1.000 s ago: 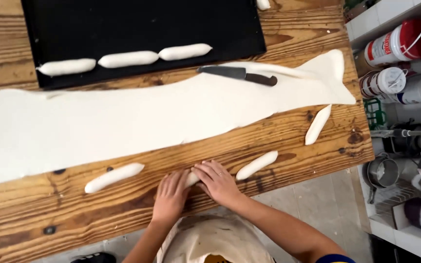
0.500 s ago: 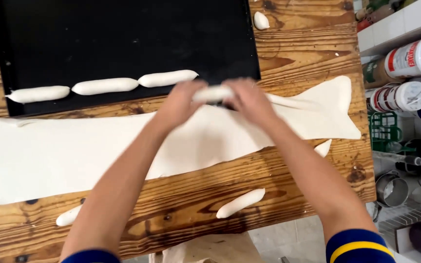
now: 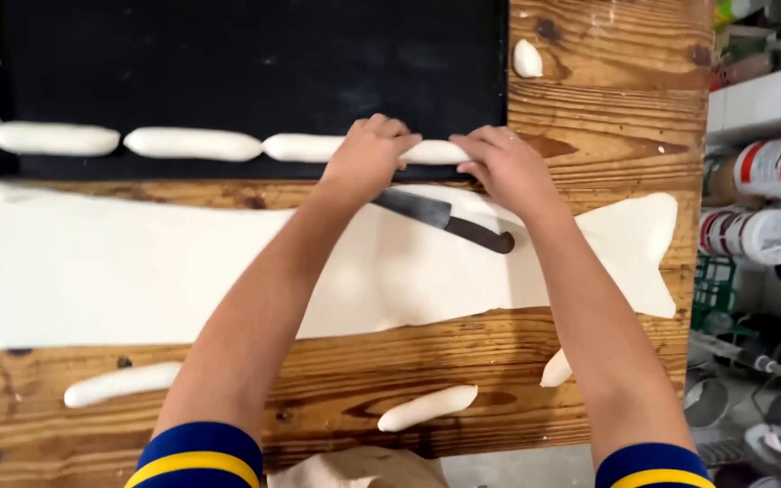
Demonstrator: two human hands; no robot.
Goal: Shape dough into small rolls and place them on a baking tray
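Dough roll (image 3: 434,152) half-hidden under left hand (image 3: 368,158) and right hand (image 3: 506,167)

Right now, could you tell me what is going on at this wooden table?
A person's left hand and right hand rest on a roll of dough at the near edge of a black tray, at the end of a row of three other rolls. A knife lies on a flat sheet of dough just below. Three more rolls lie on the wooden table nearer the person.
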